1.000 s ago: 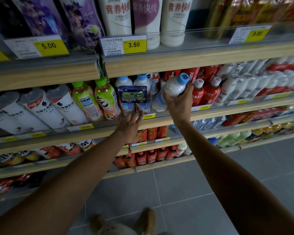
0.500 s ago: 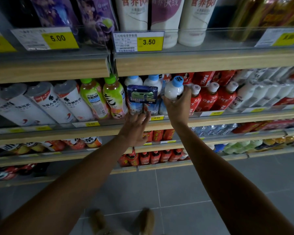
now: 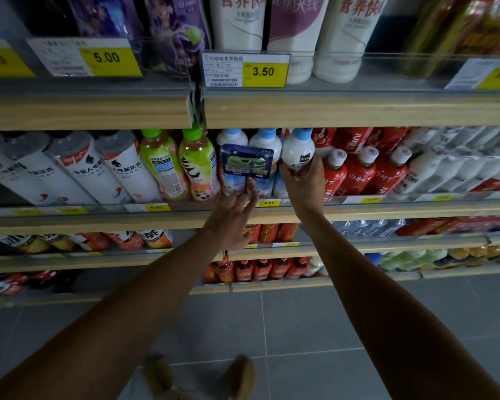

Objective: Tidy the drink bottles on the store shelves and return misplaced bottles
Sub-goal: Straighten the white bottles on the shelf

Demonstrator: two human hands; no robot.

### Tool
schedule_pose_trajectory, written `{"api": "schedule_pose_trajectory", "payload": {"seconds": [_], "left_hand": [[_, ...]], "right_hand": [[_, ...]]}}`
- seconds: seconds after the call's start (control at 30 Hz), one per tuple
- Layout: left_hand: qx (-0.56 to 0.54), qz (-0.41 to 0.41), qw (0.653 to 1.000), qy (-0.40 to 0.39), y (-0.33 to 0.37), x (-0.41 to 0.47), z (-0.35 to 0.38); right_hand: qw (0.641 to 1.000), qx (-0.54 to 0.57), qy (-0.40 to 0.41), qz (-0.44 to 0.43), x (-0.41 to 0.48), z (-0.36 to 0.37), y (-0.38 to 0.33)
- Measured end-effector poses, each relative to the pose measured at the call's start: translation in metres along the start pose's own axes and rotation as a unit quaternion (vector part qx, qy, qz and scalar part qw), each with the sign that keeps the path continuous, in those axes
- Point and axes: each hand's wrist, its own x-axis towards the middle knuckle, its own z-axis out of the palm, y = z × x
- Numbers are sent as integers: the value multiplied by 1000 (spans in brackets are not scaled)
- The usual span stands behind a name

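Right hand (image 3: 303, 180) grips white bottle (image 3: 298, 150), presumably seating it; left hand (image 3: 231, 217), fingers spread, braces neighbouring bottles (image 3: 267, 147) just left of it

Left yellow-and-white price tag (image 3: 106, 57) on the top shelf rail says 5.00. The yellow-and-white tag beside it (image 3: 262, 71) says 3.50, plus 00010190. The tall white plastic bottles (image 3: 350, 30) above read 营养快线. On the middle rail, one tiny yellow tag (image 3: 156, 207) says 5.00 and another tiny tag (image 3: 269, 202) says 4.00. The red bottles (image 3: 354, 142) show JUIC, and the grey-lidded white bottles (image 3: 126, 171) show 电解质水.
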Motion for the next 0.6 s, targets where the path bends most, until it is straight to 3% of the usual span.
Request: {"api": "schedule_pose_trajectory", "payload": {"seconds": [0.4, 0.6], "left_hand": [[-36, -6, 998, -48, 1, -1, -10], [-58, -25, 996, -70, 7, -3, -16]], "right_hand": [[998, -41, -8, 39, -6, 0, 9], [996, -85, -41, -4, -26, -11, 17]]}}
